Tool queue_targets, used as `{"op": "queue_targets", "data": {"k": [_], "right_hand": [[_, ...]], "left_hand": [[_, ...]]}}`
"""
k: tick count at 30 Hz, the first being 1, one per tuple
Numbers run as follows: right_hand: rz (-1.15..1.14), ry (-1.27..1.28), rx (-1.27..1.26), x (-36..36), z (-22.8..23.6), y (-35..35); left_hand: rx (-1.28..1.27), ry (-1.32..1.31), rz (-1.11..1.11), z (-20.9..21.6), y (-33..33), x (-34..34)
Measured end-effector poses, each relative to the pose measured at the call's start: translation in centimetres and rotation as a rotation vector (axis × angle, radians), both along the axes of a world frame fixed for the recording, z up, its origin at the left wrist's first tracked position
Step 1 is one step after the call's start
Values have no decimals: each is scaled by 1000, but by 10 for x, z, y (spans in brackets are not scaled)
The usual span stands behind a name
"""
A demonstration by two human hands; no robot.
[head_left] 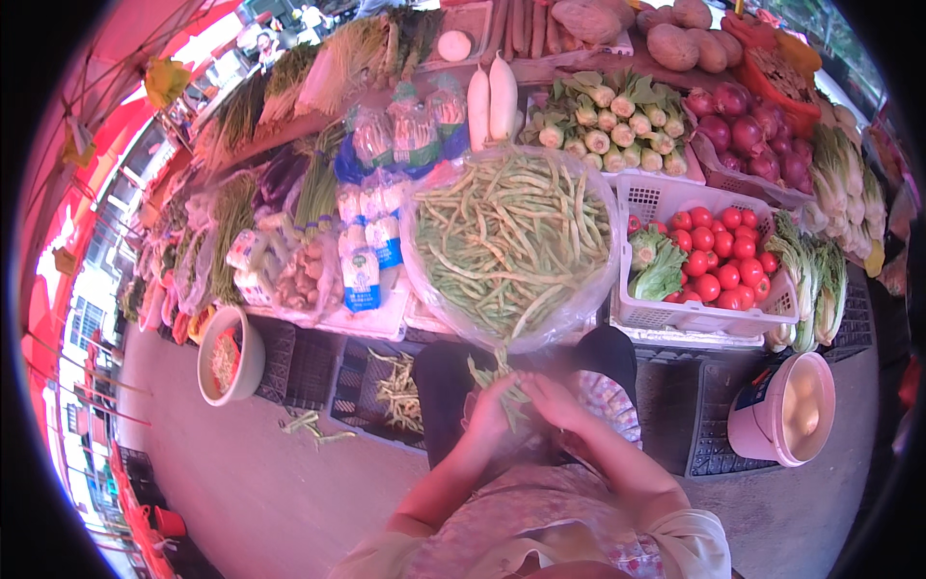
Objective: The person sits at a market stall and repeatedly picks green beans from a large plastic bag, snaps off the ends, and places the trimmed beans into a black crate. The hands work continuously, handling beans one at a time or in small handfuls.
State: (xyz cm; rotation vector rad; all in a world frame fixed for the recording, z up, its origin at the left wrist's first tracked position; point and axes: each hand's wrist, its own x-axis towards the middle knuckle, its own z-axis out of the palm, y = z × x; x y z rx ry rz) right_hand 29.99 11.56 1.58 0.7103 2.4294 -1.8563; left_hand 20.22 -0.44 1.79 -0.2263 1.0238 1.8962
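In front of my lap I hold a small bunch of green beans (pixel 512 401). My left hand (pixel 489 409) is closed around the bunch from the left side. Against its right side lies my right hand (pixel 552 399), fingers together and closed on the beans, slightly blurred. Some beans stick up above the hands toward a large clear plastic bag (pixel 610 253). That bag is spread wide and heaped with green beans (pixel 511 236), just beyond my knees.
Right of the bag stands a white crate (pixel 666 314) of tomatoes (pixel 719 256). Packaged mushrooms (pixel 362 275) lie to its left. A pink bucket (pixel 757 425) sits low on the right, a pale bucket (pixel 249 357) on the left. Loose beans (pixel 400 391) lie in a black crate (pixel 352 386).
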Motion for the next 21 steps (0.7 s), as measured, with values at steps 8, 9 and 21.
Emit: {"op": "queue_targets", "data": {"k": [8,9,21], "right_hand": [[-81,-49,-380,9,-21,-2],[-101,18,-392,9,-21,-1],[123,232,136,-34,18,42]], "left_hand": [[20,-34,-17,-22,-12,-20],[11,0,-47,-24,-12,-19],[178,-86,22,-4,-16,-34]]}}
